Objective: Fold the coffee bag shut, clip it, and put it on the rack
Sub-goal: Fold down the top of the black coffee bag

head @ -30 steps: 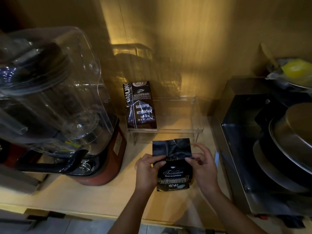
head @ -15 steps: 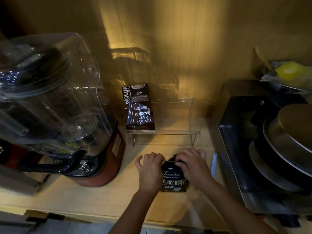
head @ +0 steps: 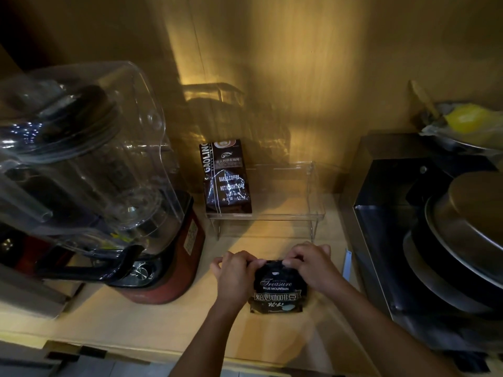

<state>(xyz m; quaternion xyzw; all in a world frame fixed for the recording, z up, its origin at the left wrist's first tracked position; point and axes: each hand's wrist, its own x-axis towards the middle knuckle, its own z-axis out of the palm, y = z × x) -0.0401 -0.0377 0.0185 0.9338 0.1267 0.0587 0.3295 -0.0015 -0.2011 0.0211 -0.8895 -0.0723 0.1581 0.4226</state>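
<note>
A small black coffee bag (head: 277,289) printed "Treasure Blue Mountain" lies on the wooden counter (head: 152,330), its top folded down. My left hand (head: 236,277) grips the folded top at the left corner, and my right hand (head: 313,268) grips it at the right corner. Behind them stands a clear acrylic rack (head: 288,213), raised on legs. A larger dark coffee bag (head: 227,178) stands on the rack's left end. A thin pale blue clip (head: 346,265) lies on the counter just right of my right hand.
A big blender (head: 89,170) with a clear jug and red base fills the left side. A steel box (head: 386,213) with stacked metal pans (head: 468,229) stands at the right. A bowl holding something yellow (head: 468,121) sits behind it.
The bag's tall open top has been folded down toward me. Both hands have closed over the fold and moved slightly forward on the counter.
</note>
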